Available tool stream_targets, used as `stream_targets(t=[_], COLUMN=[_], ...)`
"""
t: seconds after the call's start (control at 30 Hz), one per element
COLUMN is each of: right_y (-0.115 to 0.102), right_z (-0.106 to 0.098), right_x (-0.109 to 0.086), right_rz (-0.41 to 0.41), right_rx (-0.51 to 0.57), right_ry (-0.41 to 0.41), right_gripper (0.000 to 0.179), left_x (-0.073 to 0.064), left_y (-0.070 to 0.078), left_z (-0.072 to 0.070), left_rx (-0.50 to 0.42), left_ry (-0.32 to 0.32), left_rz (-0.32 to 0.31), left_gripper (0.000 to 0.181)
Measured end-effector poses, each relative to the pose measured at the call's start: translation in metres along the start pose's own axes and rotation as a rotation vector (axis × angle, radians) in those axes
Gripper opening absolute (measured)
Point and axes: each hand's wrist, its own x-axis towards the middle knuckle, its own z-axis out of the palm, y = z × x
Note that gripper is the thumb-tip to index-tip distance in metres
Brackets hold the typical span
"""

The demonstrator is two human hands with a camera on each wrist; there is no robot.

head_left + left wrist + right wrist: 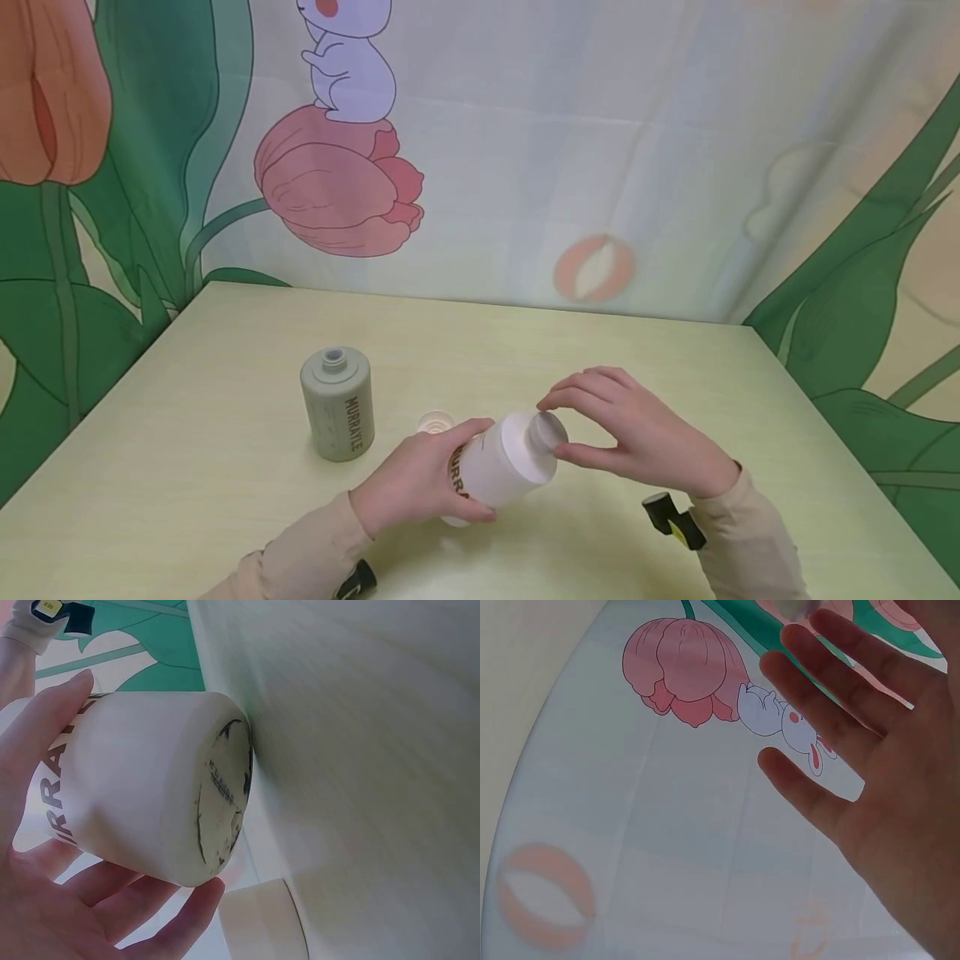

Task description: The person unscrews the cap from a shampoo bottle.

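Observation:
My left hand [420, 483] grips a white bottle [502, 467] round its body, tilted with its cap end up to the right. Brown "MURRA" lettering shows beside the fingers, and dark scuffs mark the base in the left wrist view. Round the white cap [549, 432], thumb and index finger of my right hand [637, 433] pinch at opposite edges. The other right fingers stay off it. In the right wrist view, the cap is mostly hidden behind the fingers. To the left stands an upright grey-green bottle [339, 408], its neck uncapped and "MURRAYLE" printed down its side.
A small pale ring-shaped piece [435, 421] lies just behind the left hand, partly covered by it. Everything rests on a pale wooden table [187, 467]. Behind it hangs a cloth [495, 167] printed with tulips and a rabbit. Black cameras are strapped to both wrists.

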Motion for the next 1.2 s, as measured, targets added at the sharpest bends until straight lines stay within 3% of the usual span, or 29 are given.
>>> stream_targets(t=[0.27, 0.53, 0.87, 1.07, 1.2], right_y=[-0.0003, 0.0006, -0.0002, -0.0015, -0.0004], right_z=[-0.0018, -0.0001, 0.0008, 0.0012, 0.0013], right_x=[-0.0006, 0.0005, 0.0009, 0.0005, 0.0005], right_rz=[-0.051, 0.009, -0.03, 0.056, 0.012], right_rx=[0.032, 0.027, 0.044, 0.03, 0.029], right_ry=[-0.011, -0.017, -0.039, -0.044, -0.033], right_gripper=[0.038, 0.034, 0.039, 0.036, 0.033], left_x=[0.0004, 0.0005, 0.0002, 0.0003, 0.0002], left_y=[0.0015, 0.0017, 0.0004, -0.0002, 0.0], left_z=[-0.0006, -0.0011, -0.0008, -0.0003, -0.0004], left_rx=[0.018, -0.001, 0.007, 0.001, 0.004], left_ry=[0.009, 0.0, 0.003, 0.0, 0.001], left_rz=[0.015, 0.006, 0.004, 0.001, 0.009], left_gripper=[0.079, 0.078, 0.078, 0.079, 0.079])
